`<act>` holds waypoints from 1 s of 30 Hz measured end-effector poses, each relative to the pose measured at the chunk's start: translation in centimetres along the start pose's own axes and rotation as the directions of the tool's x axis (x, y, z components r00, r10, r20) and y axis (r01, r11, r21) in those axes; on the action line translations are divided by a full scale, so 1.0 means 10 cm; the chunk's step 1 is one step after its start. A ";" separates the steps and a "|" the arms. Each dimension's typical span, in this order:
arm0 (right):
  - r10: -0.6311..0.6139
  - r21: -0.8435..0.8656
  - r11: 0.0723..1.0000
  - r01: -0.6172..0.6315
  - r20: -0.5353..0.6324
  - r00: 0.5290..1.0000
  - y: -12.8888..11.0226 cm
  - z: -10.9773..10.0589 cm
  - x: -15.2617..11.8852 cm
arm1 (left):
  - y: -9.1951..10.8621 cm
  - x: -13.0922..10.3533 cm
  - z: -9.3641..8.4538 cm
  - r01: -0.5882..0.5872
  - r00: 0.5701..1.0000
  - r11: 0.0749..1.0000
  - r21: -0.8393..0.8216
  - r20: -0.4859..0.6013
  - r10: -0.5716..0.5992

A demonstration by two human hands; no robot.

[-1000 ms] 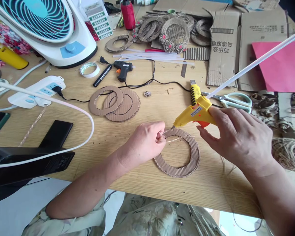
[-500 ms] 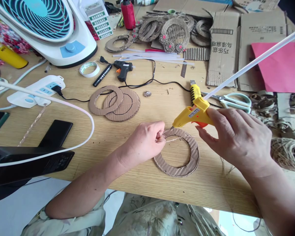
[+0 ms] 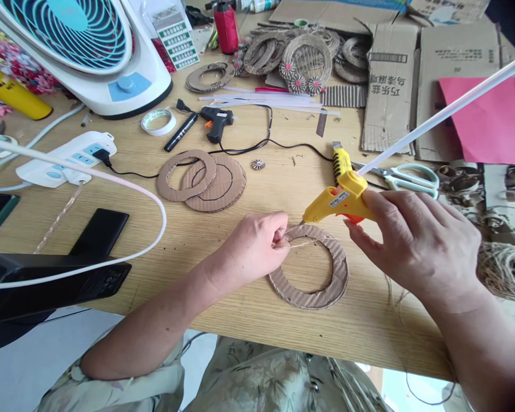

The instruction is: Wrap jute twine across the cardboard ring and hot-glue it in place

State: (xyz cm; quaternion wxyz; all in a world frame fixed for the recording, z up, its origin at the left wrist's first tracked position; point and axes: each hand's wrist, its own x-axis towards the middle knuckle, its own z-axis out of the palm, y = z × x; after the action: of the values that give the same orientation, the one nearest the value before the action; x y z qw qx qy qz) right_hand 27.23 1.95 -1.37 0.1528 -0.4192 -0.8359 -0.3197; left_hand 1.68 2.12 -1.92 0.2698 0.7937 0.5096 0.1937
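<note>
The gun [image 3: 335, 200] is gripped in the right hand [image 3: 424, 243], its nozzle [image 3: 301, 222] held at the upper left of the ring [image 3: 340, 269]; whether they touch cannot be told. Twine [image 3: 302, 245] is pinched in the closed left hand [image 3: 261, 243], beside the nozzle. The ring is laid flat on the desk [image 3: 369, 337], partly covered by the left hand.

Wood tbl [image 3: 283, 189] holds cardbd ring [image 3: 340, 266], blk glue gun [image 3: 218, 121], tape roll [image 3: 159, 131], scissors [image 3: 385, 172], twine coil [image 3: 496, 272] & fan [image 3: 143, 80].
</note>
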 end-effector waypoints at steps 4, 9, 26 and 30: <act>0.002 -0.005 1.000 -0.002 -0.011 1.000 0.02 0.00 -0.01 | 0.00 0.00 -0.01 0.005 1.000 1.000 -0.004 0.006 -0.005; -0.007 0.002 1.000 0.007 -0.015 1.000 0.03 -0.01 0.00 | 0.00 0.00 -0.01 0.002 1.000 1.000 -0.012 0.002 -0.001; -0.029 0.002 1.000 0.029 -0.024 0.999 0.01 -0.05 0.01 | -0.04 0.00 0.00 -0.012 1.000 1.000 -0.006 0.005 0.012; -0.028 -0.001 1.000 0.028 -0.015 0.999 0.02 -0.06 -0.01 | -0.04 0.00 0.01 -0.014 1.000 1.000 0.000 0.007 0.014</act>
State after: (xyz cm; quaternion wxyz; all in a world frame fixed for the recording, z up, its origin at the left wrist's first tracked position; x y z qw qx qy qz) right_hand 27.46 1.63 -0.88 0.1543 -0.4049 -0.8404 -0.3255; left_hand 1.44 2.28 -2.21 0.2703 0.7979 0.5031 0.1927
